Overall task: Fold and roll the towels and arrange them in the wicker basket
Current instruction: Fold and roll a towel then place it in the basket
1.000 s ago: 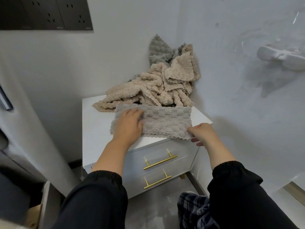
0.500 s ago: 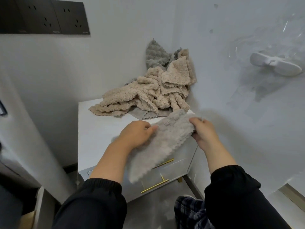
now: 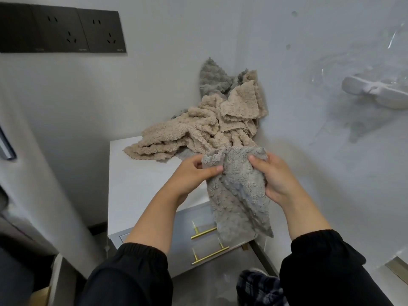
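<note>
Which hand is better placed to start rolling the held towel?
Probably the left hand: it pinches the grey towel at its free top corner, while the right hand grips the bunched middle.

So there's a small drawer cabinet tucked into the corner of the room, walls behind it and to its right. A heap of towels sits on the back right of its top, piled up against the corner itself. In front of that heap, the person has one towel lifted off the surface, left hand on its left edge, right hand on its right, the rest hanging down past the cabinet's front over the drawer handles. A row of wall sockets is up on the back wall to the left, and a bracket sticks out from the right wall.
</note>
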Available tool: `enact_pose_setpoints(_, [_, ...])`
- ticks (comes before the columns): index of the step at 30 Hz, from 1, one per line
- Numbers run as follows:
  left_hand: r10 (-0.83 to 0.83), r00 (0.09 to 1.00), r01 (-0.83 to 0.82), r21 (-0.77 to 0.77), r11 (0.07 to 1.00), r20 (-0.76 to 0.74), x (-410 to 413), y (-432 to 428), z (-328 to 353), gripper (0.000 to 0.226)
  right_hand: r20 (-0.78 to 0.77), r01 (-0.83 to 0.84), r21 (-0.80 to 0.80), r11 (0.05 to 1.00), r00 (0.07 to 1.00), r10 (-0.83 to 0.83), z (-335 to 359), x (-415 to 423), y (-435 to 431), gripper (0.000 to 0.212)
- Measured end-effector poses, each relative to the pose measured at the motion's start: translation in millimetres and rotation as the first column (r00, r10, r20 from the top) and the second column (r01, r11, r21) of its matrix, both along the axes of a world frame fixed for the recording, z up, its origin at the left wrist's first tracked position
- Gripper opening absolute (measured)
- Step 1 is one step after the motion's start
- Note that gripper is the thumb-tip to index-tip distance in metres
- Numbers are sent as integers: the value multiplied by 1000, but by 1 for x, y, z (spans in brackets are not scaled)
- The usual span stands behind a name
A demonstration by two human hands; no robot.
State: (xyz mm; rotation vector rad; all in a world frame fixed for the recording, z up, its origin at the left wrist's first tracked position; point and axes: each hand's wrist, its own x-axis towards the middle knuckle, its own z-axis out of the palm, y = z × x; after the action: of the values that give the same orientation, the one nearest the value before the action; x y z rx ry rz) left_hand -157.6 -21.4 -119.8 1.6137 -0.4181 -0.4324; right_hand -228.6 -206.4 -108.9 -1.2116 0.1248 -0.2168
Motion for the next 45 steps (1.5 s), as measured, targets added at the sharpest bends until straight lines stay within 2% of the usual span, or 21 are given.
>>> enact_pose_setpoints(1, [30, 1000, -31, -32, 999, -5, 0, -2, 0, 34, -14, 24, -56, 998, 1000, -25, -2, 1, 0, 29])
enact_pose_setpoints(2, [73, 997, -74, -69, 995, -17, 0, -3, 0, 29, -22, 54, -124, 991, 998, -58, -3, 1, -1, 24])
enact_pose_setpoints(4, [138, 989, -146, -157, 977, -62, -3, -4, 3, 32, -5, 119, -274, 954, 992, -125, -3, 2, -2, 16])
enact_pose_setpoints(6, [130, 988, -146, -203, 968, -88, -5, -5, 7, 24, 52, 177, -351, 920, 984, -169, -2, 3, -2, 9])
enact_pose_setpoints(9, [175, 985, -172, -175, 969, 4, -9, -7, 10, 22, 127, 219, -290, 932, 974, -190, 2, 4, 3, 10])
enact_pose_setpoints(12, [287, 941, -274, -96, 957, 178, -5, -8, 4, 21, 63, 181, -264, 947, 983, -170, -2, 6, 4, 9])
enact_pose_setpoints(15, [364, 895, -359, -68, 931, 260, -5, -9, 0, 21, -87, -16, -361, 932, 996, -17, -10, 9, 3, 38])
enact_pose_setpoints(17, [401, 849, -413, -39, 910, 345, -6, -9, 0, 21, -155, -147, -359, 922, 983, 97, -15, 9, 6, 55])
enact_pose_setpoints(18, [417, 828, -437, -33, 899, 374, -5, -8, 0, 22, -144, -148, -343, 927, 984, 103, -16, 11, 7, 58])
enact_pose_setpoints(21, [402, 774, -459, -2, 888, 489, -3, -1, 3, 15, -87, -9, -243, 970, 996, -13, -15, 15, 7, 61])
enact_pose_setpoints(24, [300, 740, -461, 129, 878, 602, 0, 8, 9, 25, -92, 32, -99, 995, 995, -42, -12, 15, 3, 41])
enact_pose_setpoints(26, [279, 783, -448, 194, 873, 556, 3, 12, 11, 32, -125, 23, -127, 992, 991, -39, -10, 14, 4, 33])
enact_pose_setpoints(28, [258, 836, -423, 270, 865, 484, 6, 18, 11, 35, -169, 39, -206, 978, 983, -74, -12, 14, 6, 66])
enact_pose_setpoints(29, [238, 860, -400, 308, 863, 451, 6, 22, 13, 36, -171, 42, -233, 972, 982, -83, -13, 15, 6, 66])
enact_pose_setpoints(31, [181, 899, -342, 383, 858, 398, 5, 30, 17, 42, -164, 70, -349, 935, 977, -135, -16, 15, 7, 28])
enact_pose_setpoints(32, [155, 911, -320, 420, 849, 381, 5, 34, 20, 42, -162, 82, -439, 895, 972, -169, -17, 16, 7, 17])
enact_pose_setpoints(35, [137, 912, -332, 500, 800, 387, 4, 39, 25, 42, -107, 118, -599, 792, 969, -225, -16, 16, 8, 30])
enact_pose_setpoints(38, [249, 871, -440, 448, 778, 423, -1, 40, 20, 39, -113, 101, -621, 777, 970, -217, -10, 18, 10, 30])
enact_pose_setpoints(40, [320, 857, -483, 417, 770, 403, -5, 40, 11, 38, -168, 55, -615, 787, 966, -198, -5, 18, 13, 20])
enact_pose_setpoints(44, [398, 900, -434, 269, 860, 179, -9, 38, 8, 25, -212, 4, -428, 904, 972, -105, 0, 17, 19, 5])
enact_pose_setpoints(45, [421, 900, -436, 211, 875, 116, -8, 37, 8, 22, -236, -8, -381, 924, 968, -89, -1, 18, 21, 11])
